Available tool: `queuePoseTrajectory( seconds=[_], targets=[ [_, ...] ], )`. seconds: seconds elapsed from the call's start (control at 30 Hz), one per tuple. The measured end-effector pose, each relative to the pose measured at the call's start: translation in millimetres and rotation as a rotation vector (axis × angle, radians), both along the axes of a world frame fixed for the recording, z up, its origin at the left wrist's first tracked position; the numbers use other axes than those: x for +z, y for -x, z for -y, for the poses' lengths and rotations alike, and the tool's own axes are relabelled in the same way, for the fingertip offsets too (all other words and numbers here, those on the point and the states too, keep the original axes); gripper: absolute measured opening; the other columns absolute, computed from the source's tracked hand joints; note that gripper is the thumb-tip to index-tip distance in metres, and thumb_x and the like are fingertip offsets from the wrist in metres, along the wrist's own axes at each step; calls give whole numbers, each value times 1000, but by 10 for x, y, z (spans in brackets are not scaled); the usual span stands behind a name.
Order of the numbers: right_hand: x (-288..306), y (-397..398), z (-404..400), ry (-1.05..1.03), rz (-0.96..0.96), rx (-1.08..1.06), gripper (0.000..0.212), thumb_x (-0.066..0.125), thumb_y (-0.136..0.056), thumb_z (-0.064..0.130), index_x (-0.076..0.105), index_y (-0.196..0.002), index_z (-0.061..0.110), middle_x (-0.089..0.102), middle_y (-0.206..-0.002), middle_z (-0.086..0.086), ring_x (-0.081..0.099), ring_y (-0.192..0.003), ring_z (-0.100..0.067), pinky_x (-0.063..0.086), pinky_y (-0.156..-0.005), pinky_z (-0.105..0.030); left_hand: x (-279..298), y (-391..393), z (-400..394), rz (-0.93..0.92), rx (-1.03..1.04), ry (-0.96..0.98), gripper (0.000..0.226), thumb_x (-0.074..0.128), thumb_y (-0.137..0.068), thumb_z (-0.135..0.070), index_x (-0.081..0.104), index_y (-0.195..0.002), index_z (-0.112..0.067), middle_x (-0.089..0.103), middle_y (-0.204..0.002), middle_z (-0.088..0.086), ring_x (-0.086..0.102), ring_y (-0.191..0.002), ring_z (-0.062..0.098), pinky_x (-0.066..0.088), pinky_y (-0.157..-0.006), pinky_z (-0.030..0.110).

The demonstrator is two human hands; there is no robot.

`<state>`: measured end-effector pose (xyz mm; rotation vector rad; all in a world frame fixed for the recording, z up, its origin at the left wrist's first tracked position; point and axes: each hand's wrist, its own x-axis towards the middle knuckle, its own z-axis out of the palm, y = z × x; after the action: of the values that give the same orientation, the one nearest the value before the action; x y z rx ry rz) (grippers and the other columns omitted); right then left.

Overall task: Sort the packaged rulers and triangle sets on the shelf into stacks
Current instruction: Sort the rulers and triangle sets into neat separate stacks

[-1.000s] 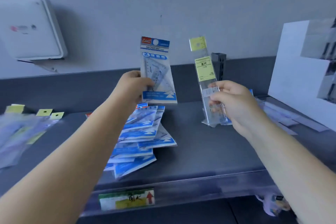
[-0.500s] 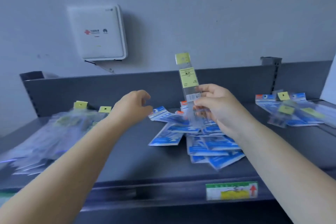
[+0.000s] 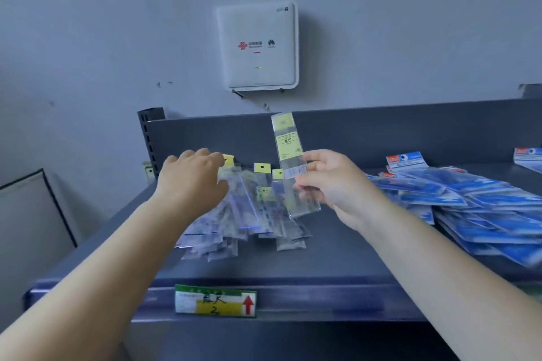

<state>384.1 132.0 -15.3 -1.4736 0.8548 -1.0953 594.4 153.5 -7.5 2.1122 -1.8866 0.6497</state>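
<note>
On the dark grey shelf (image 3: 337,255) lies a loose pile of clear packaged rulers (image 3: 249,214) with yellow header tags, left of centre. My left hand (image 3: 193,179) reaches over the pile's far left part, fingers relaxed, touching or just above the packs. My right hand (image 3: 328,182) pinches one clear packaged ruler (image 3: 290,161) with a yellow label, held upright above the pile's right edge. A spread of blue packaged triangle sets (image 3: 469,205) covers the shelf's right side.
A white router box (image 3: 258,47) hangs on the wall above the shelf's back panel (image 3: 381,132). A green-and-yellow price label (image 3: 215,300) sits on the shelf's front rail. A grey panel (image 3: 29,214) stands at the far left.
The view has swung left, bringing the ruler pile to centre. My left hand let go of the blue triangle set and now reaches over the ruler pile. My right hand still holds the ruler.
</note>
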Motion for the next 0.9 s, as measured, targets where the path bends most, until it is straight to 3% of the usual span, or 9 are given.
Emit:
queuePoseTrajectory(
  seconds=[0.17,0.27,0.33,0.53,0.67,0.9],
  targets=[
    [166,-489,52,11,10,25,38,57,-85,-9,50,-120,3,61,-88,-7,57,-70,-18,49,-63,-27,-21,-317,-97,-12,55,-13,32,46,-91,-33,51,-121,-21,55,-116,-1,49,-110,23,36,-91,35],
    [118,-662,159,30,-292,9,64,58,-87,2,26,-143,4,53,-122,-18,50,-87,-21,44,-74,-33,-17,-387,-120,2,71,-8,31,45,-91,-32,52,-119,-20,55,-116,-1,49,-110,23,35,-90,34],
    [37,-655,202,115,-507,-44,62,55,-89,8,25,-143,9,45,-136,-14,48,-92,-20,40,-75,-30,-15,-378,-115,17,68,-9,31,45,-91,-33,51,-120,-21,55,-117,-2,50,-110,22,35,-90,34],
    [-29,-297,172,386,-723,-92,40,52,-89,12,48,-128,18,48,-131,1,47,-103,-13,38,-81,-24,37,-93,7,49,17,-23,30,46,-93,-33,52,-118,-19,55,-116,-1,50,-108,24,36,-90,35],
    [64,68,99,624,-928,-230,31,50,-90,19,50,-121,19,50,-123,3,48,-111,-18,44,-91,-35,88,336,151,96,-43,-25,28,45,-93,-33,51,-117,-19,54,-115,-1,49,-109,23,33,-85,33],
    [176,938,78,821,-1294,-454,29,44,-92,22,47,-120,16,52,-118,0,46,-108,-23,34,-78,-33,150,1358,371,139,-200,22,27,46,-92,-31,51,-115,-18,54,-109,-1,49,-106,24,31,-82,31]
  ],
)
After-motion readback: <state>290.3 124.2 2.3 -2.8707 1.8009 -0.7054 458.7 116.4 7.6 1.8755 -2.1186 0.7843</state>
